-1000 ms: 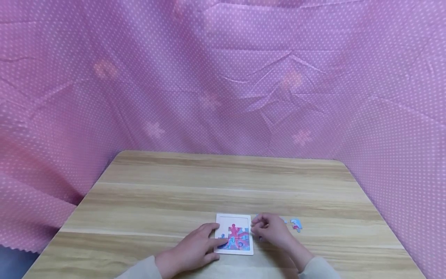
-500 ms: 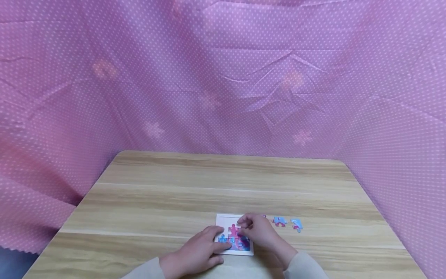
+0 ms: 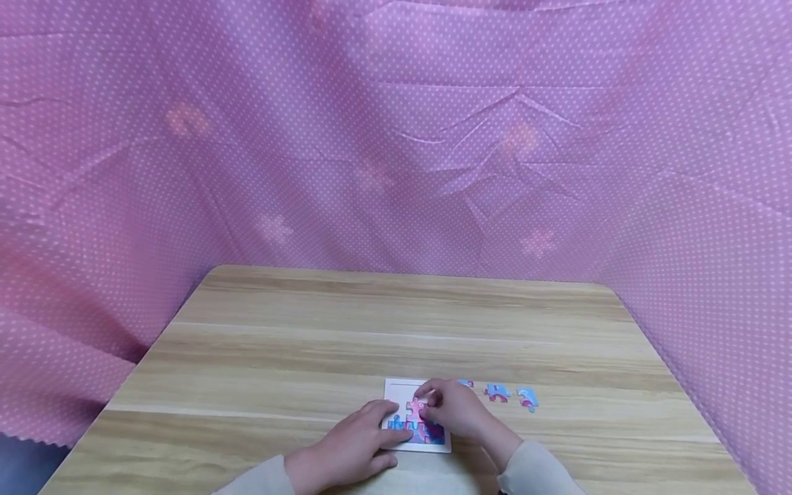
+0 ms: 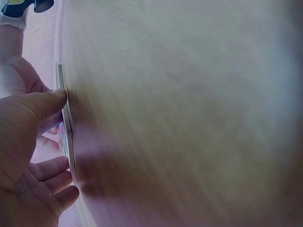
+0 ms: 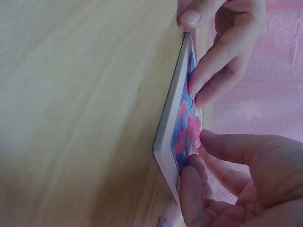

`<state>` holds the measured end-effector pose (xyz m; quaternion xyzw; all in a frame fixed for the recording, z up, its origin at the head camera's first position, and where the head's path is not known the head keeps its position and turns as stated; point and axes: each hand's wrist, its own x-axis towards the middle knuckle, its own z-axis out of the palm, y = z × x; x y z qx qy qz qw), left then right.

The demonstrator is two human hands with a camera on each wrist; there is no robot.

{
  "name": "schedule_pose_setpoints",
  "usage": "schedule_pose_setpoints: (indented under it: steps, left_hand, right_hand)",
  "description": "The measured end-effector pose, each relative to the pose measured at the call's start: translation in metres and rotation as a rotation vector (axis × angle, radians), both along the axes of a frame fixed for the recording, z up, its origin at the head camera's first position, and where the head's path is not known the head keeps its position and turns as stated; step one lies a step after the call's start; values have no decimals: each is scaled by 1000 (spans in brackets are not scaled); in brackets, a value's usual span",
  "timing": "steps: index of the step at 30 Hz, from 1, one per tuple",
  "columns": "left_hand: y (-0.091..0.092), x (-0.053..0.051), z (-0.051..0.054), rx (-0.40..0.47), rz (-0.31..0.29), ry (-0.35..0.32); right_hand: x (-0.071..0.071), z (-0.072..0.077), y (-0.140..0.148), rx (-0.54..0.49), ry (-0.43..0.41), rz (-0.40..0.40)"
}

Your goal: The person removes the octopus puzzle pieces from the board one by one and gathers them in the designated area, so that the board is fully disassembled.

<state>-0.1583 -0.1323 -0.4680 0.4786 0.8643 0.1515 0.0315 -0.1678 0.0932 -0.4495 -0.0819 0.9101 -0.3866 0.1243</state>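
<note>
A square puzzle board (image 3: 396, 389) with a white rim lies near the table's front, partly covered by both hands. Blue and pink jigsaw pieces (image 3: 416, 434) fill its lower part. My left hand (image 3: 349, 443) rests at the board's left side, its fingers extended over the lower pieces; the thumb lies by the front edge in the left wrist view. With thumb and fingers, my right hand (image 3: 460, 412) pinches a pink jigsaw piece (image 5: 193, 134) in the middle of the board. The piece looks slightly tilted. The right hand hides the board's right side.
Right of the board, a jigsaw piece (image 3: 465, 383) shows partly behind the right hand. Two more blue-and-red jigsaw pieces, one nearer (image 3: 498, 392) and one farther right (image 3: 527, 399), lie on the wooden table (image 3: 396, 309). A pink dotted curtain (image 3: 433, 172) surrounds the table.
My right hand has moved left from beside the board to the pink piece, which now looks lighter. More loose pieces show at the right. The left hand has shifted slightly right.
</note>
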Motion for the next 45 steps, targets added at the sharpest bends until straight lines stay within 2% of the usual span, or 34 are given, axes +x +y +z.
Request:
schedule_pose_setpoints:
  steps: [2,6,13,19,22,29,34,38,45]
  left_hand:
    - [0,1,0,6,-3,14]
    - [1,1,0,-3,4,-2]
    - [2,3,1,-9,13,5]
    - [2,0,0,-31,20,-54]
    - [2,0,1,-34,20,-65]
    - [1,0,5,-24,8,-49]
    - [1,1,4,-19,4,-29]
    - [1,0,3,-27,11,-37]
    - [1,1,5,-37,22,-46]
  right_hand:
    - [0,0,0,-15,-5,-6]
    - [1,0,0,-49,-6,-12]
    - [2,2,0,-61,9,-13]
    - [2,3,0,-69,2,-26]
    - [1,3,2,-124,-27,-24]
    - [-1,-1,14,-334,-109,-19]
    - [1,-2,27,-419,-149,-33]
    - [6,-3,42,-427,-157,-36]
    - [17,-3,74,-382,-122,-54]
